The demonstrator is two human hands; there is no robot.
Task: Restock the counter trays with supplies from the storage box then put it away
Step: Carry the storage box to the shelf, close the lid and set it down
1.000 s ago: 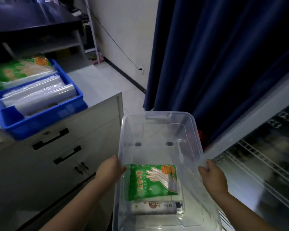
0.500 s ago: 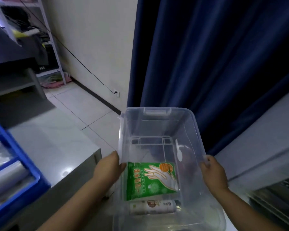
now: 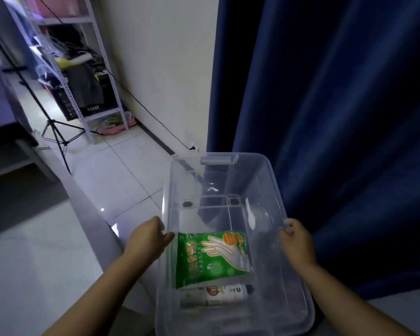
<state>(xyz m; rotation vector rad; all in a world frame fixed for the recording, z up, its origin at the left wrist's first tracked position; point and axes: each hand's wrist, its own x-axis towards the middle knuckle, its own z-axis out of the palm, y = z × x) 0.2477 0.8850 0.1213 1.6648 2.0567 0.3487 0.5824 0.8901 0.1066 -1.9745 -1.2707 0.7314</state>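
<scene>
At the lower centre, both hands grip a clear storage box (image 3: 272, 180) by its long rims: left hand (image 3: 147, 240) closed on the 9 o'clock rim, right hand (image 3: 297, 240) on the 3 o'clock rim. Inside, toward 6 o'clock, lie a green glove packet (image 3: 211, 257) and, just beside it, a bottle (image 3: 216, 293) on its side. A blue curtain (image 3: 337, 93) hangs at 1 o'clock; a counter (image 3: 34, 263) edge lies at 8 o'clock.

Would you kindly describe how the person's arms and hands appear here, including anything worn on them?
Both forearms are bare right down to the frame's lower edge; no sleeve or cuff shows. The left hand and the right hand are ungloved, with no visible watch, bracelet or ring. The dim light leaves finer details, such as the nails, hard to judge.
</scene>
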